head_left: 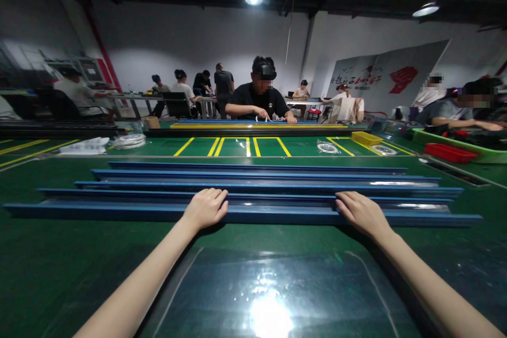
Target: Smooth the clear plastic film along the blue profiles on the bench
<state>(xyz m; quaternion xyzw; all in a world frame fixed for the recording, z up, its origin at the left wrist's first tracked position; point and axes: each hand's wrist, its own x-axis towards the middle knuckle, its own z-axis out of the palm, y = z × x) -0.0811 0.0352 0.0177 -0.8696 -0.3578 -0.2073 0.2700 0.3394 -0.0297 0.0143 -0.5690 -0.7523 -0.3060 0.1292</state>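
Observation:
Several long blue rails (253, 186) lie side by side across the green table (59, 264). My left hand (206, 207) rests on the nearest blue rail (99, 212), fingers curled over its top edge. My right hand (361, 213) lies on the same rail further right, its fingers bent over the far edge. Both hands grip this nearest rail.
A clear plastic sheet (269, 296) lies on the table in front of me. Across the table a person in black (259, 97) works on another blue and yellow rail (253, 125). Yellow bin (366, 138), red tray (449, 152) and more seated people stand at the right.

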